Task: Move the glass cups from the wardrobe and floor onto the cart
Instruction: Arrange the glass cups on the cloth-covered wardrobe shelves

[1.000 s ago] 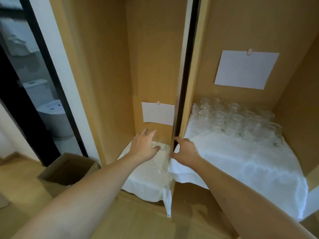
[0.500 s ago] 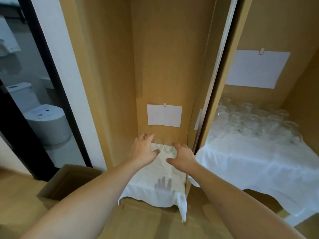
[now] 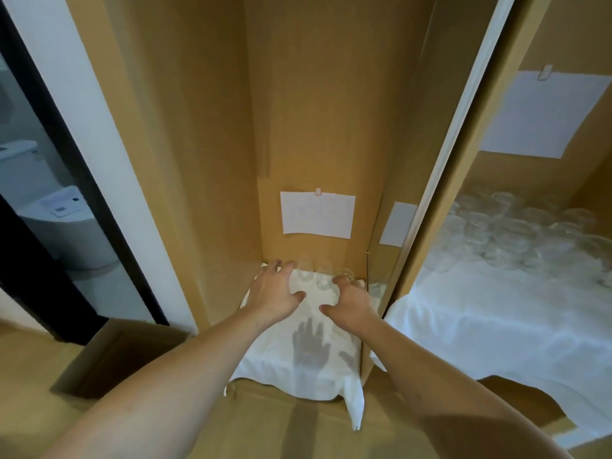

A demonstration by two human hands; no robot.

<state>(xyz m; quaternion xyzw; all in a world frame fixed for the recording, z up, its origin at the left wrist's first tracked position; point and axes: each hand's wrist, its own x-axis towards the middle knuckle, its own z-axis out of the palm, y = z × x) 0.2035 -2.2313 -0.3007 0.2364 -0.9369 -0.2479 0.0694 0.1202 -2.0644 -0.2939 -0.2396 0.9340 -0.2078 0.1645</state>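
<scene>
Both hands reach into the narrow left compartment of the wardrobe [image 3: 205, 134]. Left hand [image 3: 275, 294] spread, holding nothing. Right hand [image 3: 352, 299] loosely curled, grip unclear. Glass cups [image 3: 319, 276] stand upright on the white cloth [image 3: 311, 376] just beyond the fingertips, between both hands; right hand looks nearer.

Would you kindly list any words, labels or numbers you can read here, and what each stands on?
None can be read.
Small paper sheet on the left compartment's back wall: faint marks, too blurred.
Large paper sheet in the right compartment: looks blank.
Toilet lid panel: markings too small.
</scene>
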